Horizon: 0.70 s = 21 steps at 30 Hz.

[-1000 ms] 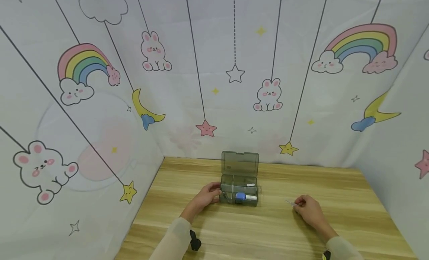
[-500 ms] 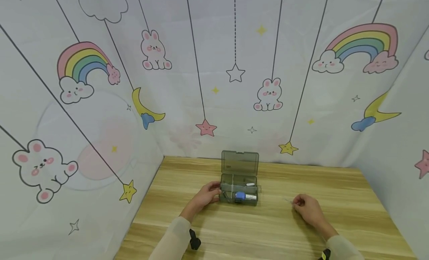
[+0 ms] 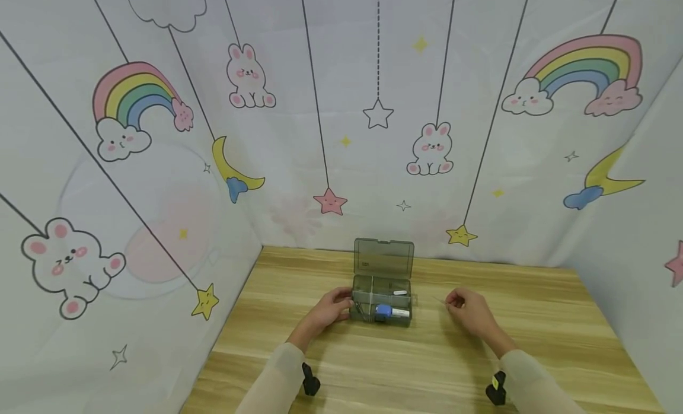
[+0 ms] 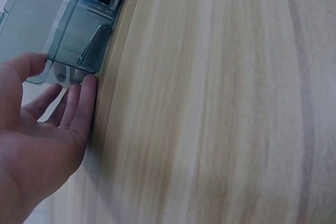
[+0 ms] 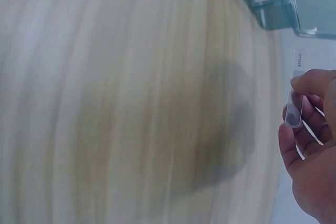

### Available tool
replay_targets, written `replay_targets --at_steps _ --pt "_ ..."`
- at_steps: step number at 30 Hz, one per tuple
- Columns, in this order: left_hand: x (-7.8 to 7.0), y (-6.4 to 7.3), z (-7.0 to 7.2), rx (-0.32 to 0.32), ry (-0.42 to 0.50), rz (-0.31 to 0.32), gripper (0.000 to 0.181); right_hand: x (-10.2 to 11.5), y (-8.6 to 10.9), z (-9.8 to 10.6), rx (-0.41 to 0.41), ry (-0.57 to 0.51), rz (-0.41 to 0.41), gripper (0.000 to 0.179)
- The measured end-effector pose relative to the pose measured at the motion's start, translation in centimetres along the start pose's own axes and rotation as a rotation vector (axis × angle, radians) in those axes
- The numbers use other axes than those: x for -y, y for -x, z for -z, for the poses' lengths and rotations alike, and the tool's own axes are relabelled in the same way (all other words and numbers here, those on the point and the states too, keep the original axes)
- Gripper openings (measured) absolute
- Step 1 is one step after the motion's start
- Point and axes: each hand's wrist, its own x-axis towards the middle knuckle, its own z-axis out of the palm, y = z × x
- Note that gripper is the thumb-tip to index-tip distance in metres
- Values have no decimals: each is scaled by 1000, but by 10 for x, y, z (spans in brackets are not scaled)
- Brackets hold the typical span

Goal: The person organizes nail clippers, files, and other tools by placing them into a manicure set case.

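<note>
A smoky see-through compartment box (image 3: 395, 322) stands on the table with its lid (image 3: 383, 257) raised. My left hand (image 3: 322, 314) rests at its left end; the left wrist view shows the thumb and extended fingertips touching it. Inside, at the front, lies a blue and white item (image 3: 384, 311), with a small white piece (image 3: 400, 293) behind the divider. A slim metal clipper-like tool (image 4: 94, 44) occupies the end compartment. Right of the box, my right hand (image 3: 472, 312) pinches a flat clear strip (image 5: 295, 109) between thumb and fingers, above the table. Small print marks the strip's far end.
The wood-grain table (image 3: 373, 366) is bounded by pale cloth walls (image 3: 299, 165) printed with rabbits, stars and rainbows. A clear tab (image 3: 414, 301) juts from the box's right side. Black wrist devices (image 3: 496, 388) sit on both sleeves.
My right hand has moved left and away from me, closer to the box, still holding the clear strip. The left hand stays against the box.
</note>
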Motion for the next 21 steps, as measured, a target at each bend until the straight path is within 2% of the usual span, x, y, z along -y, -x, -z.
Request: replay_targets --at_steps 11,16,21 --pt "-1 3 -1 -1 -11 -4 55 45 -39 -27 78 -45 74 4" --pt "0 2 -1 7 -11 -11 55 60 -54 -40 90 -20 127 1" --pt "0 2 0 3 -7 -16 56 71 -64 -54 98 25 168 7"
